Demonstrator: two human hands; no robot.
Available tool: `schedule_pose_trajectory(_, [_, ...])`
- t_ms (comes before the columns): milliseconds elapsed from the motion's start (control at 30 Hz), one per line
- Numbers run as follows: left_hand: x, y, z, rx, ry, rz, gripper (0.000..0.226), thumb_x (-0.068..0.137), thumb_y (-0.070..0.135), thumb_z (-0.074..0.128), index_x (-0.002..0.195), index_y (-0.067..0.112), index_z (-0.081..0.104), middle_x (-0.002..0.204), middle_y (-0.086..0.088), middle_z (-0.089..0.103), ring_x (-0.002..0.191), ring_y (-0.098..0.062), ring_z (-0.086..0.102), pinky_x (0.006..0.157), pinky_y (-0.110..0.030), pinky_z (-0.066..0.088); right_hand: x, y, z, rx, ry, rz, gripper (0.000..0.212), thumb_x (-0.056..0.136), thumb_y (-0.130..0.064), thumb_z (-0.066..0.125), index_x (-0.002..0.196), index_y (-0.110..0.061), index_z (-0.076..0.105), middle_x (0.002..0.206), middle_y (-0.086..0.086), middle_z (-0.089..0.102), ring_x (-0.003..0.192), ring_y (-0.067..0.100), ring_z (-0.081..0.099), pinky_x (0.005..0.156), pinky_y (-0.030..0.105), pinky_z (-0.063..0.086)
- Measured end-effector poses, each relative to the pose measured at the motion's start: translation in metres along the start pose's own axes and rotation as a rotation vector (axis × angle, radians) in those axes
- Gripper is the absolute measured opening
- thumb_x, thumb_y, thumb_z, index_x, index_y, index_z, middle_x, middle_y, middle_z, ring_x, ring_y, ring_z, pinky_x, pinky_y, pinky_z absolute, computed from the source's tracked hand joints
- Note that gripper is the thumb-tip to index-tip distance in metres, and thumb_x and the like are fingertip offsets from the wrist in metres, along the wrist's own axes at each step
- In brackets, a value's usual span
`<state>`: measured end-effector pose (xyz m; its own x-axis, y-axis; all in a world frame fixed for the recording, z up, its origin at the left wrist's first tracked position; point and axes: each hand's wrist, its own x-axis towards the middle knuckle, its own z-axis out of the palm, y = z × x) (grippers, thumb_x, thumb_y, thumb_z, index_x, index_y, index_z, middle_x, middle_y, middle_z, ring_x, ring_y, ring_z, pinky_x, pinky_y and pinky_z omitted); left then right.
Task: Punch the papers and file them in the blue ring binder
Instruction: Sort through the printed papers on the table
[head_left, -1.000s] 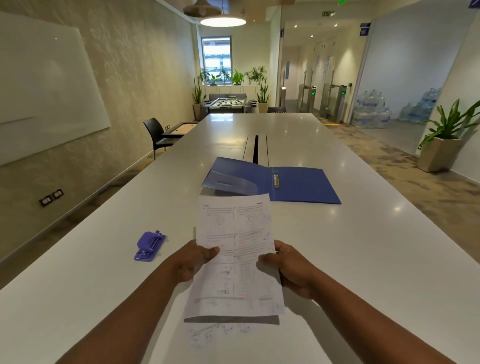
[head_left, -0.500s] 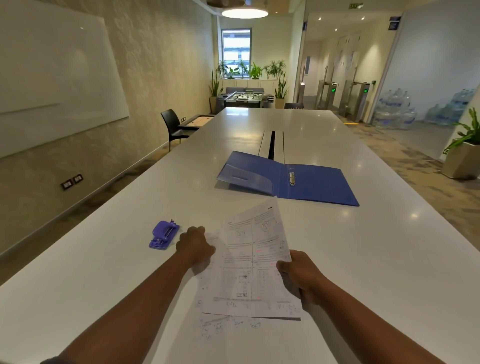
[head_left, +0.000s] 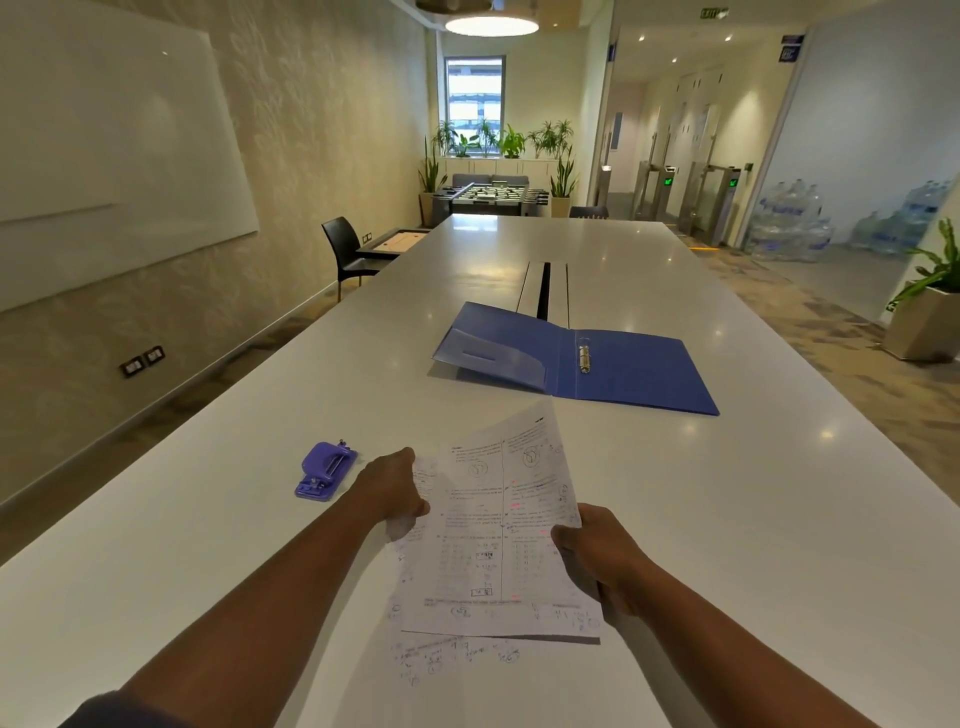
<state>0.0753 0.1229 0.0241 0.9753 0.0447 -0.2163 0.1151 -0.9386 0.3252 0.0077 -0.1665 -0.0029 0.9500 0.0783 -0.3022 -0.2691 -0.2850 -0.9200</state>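
Note:
I hold printed papers (head_left: 498, 535) low over the white table (head_left: 727, 519), tilted to the right. My left hand (head_left: 392, 491) grips their left edge and my right hand (head_left: 597, 556) grips their right edge. A purple hole punch (head_left: 326, 470) lies on the table just left of my left hand. The blue ring binder (head_left: 628, 371) lies open farther ahead, its metal rings (head_left: 585, 357) at the spine and a clear pocket on its raised left cover.
The long table has a cable slot (head_left: 544, 291) behind the binder. A black chair (head_left: 345, 254) stands at the table's left side. A potted plant (head_left: 930, 306) and stacked water bottles (head_left: 795, 223) are off to the right.
The papers dropped from upright toward the table and turned clockwise. My left hand shifted left along their edge, toward the hole punch. The view panned left.

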Motion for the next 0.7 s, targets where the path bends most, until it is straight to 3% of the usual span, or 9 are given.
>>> schedule_pose_trajectory(133, [0.002,0.003,0.003,-0.301,0.074,-0.028,0.094,0.075,0.019,0.087,0.153,0.012,0.034,0.149,-0.014,0.049,0.129,-0.031,0.053,0.100,-0.037,0.048,-0.002,0.000,0.000,0.015,-0.004,0.002,0.035,0.097,0.004,0.047,0.116,-0.013,0.071,0.120,0.005,0.076,0.110,0.030,0.073,0.097,0.050,0.059])
schedule_pose_trajectory(233, [0.006,0.004,0.004,-0.649,0.224,-0.150,0.096,0.073,0.010,0.087,0.153,0.014,0.034,0.151,-0.015,0.041,0.128,-0.033,0.051,0.092,-0.036,0.048,-0.005,0.000,0.000,0.058,-0.008,0.012,0.034,0.098,0.003,0.047,0.109,-0.018,0.072,0.117,0.003,0.078,0.107,0.028,0.075,0.096,0.051,0.060])
schedule_pose_trajectory(333, [0.009,0.001,0.003,-1.030,0.338,-0.293,0.089,0.075,0.008,0.087,0.148,0.009,0.037,0.140,-0.019,0.052,0.115,-0.032,0.057,0.085,-0.037,0.049,-0.008,0.003,0.000,0.137,-0.016,0.020,0.035,0.098,0.002,0.046,0.115,-0.015,0.072,0.115,0.004,0.079,0.106,0.030,0.075,0.095,0.054,0.060])
schedule_pose_trajectory(467, [0.015,-0.005,0.006,-1.109,0.371,-0.305,0.055,0.078,0.013,0.087,0.123,-0.004,0.060,0.113,-0.010,0.061,0.098,-0.024,0.059,0.086,-0.034,0.048,-0.009,0.006,-0.002,0.239,-0.038,0.015,0.037,0.098,0.002,0.044,0.121,-0.012,0.069,0.118,0.008,0.078,0.108,0.034,0.075,0.095,0.058,0.058])
schedule_pose_trajectory(567, [0.014,-0.002,0.007,-1.152,0.403,-0.249,0.023,0.080,0.013,0.085,0.084,0.002,0.065,0.086,-0.004,0.066,0.072,-0.016,0.059,0.064,-0.023,0.046,-0.010,0.007,-0.005,0.300,-0.058,0.007,0.039,0.099,0.003,0.042,0.124,-0.012,0.068,0.120,0.010,0.077,0.110,0.036,0.074,0.096,0.058,0.058])
schedule_pose_trajectory(700, [0.005,0.011,-0.003,-1.008,0.501,-0.131,0.035,0.083,0.019,0.083,0.059,0.011,0.060,0.054,0.002,0.058,0.052,-0.015,0.049,0.054,-0.026,0.041,-0.014,0.004,-0.014,0.234,-0.002,-0.015,0.041,0.098,0.004,0.044,0.122,-0.015,0.070,0.117,0.006,0.078,0.108,0.031,0.075,0.096,0.054,0.059])
